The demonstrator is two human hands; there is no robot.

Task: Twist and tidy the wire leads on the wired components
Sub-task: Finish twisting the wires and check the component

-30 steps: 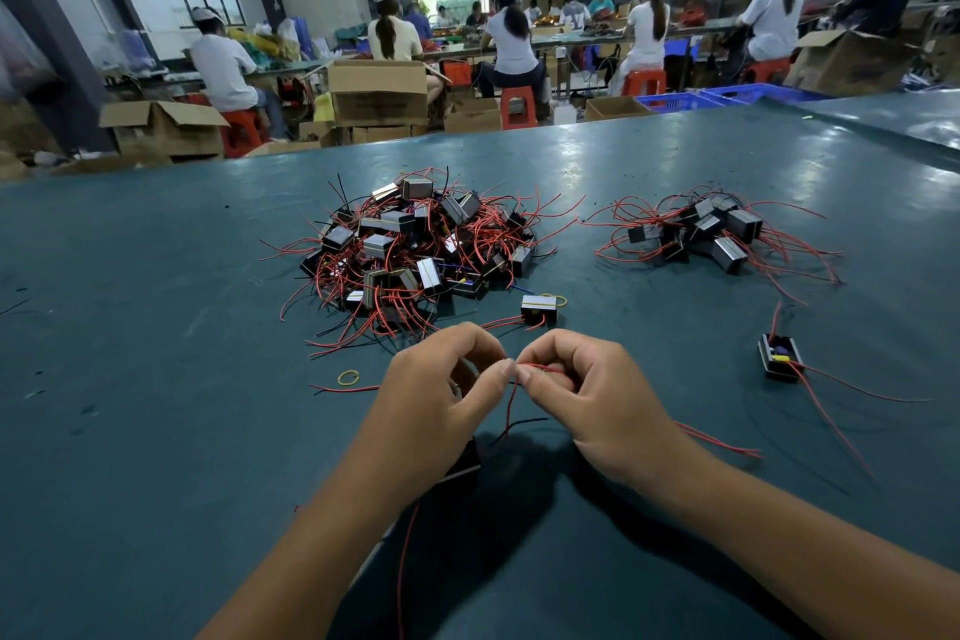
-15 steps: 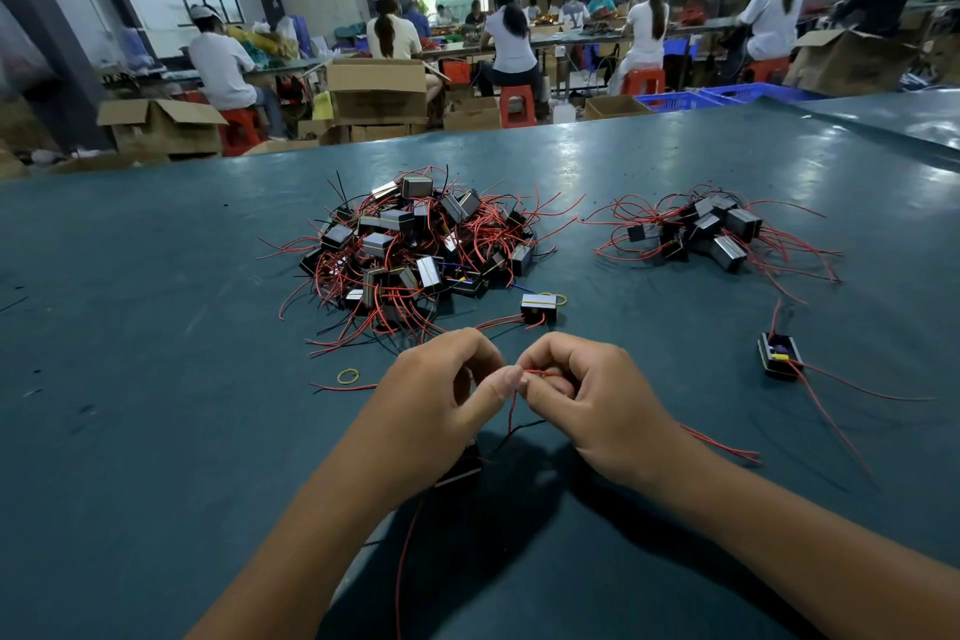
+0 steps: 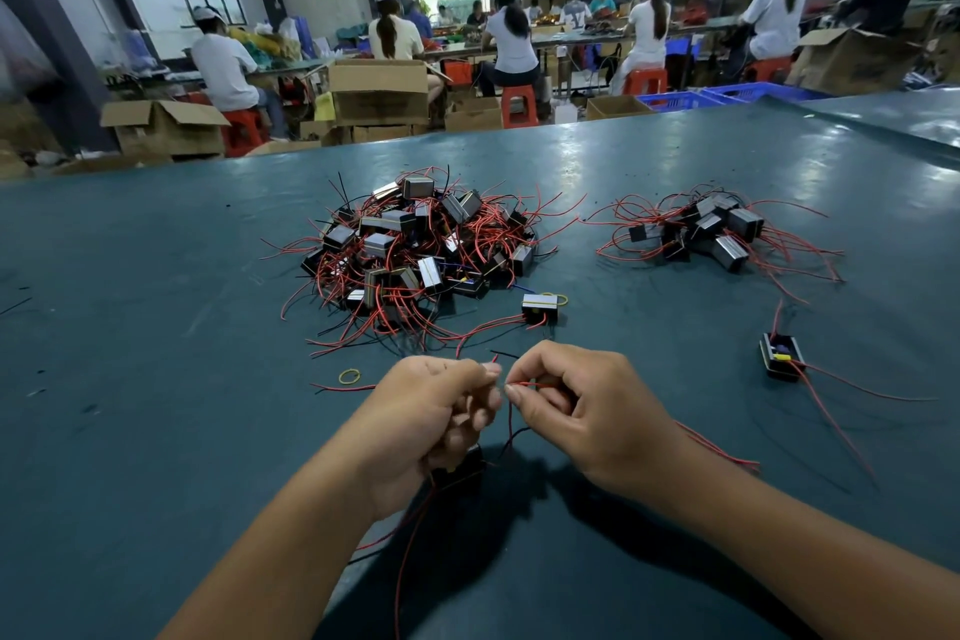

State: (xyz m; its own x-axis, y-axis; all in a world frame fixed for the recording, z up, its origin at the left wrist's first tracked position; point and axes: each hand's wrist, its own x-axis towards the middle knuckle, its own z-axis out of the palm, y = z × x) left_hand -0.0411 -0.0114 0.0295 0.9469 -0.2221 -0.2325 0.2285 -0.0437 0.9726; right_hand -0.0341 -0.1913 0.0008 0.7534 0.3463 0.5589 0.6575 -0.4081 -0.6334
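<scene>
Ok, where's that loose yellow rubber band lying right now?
In the head view the small yellow rubber band lies flat on the teal table, just left of the left hand and in front of the large pile of red-wired black components.

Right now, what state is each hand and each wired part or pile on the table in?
Left hand: fingers curled, pinching red wire leads.
Right hand: fingers pinching a thin red wire lead.
Black boxy component under the left hand: mostly hidden, leads trailing.
Large pile of black wired components: tangled.
Smaller pile: loose leads.
Yellow rubber band: lying flat, unused.
</scene>
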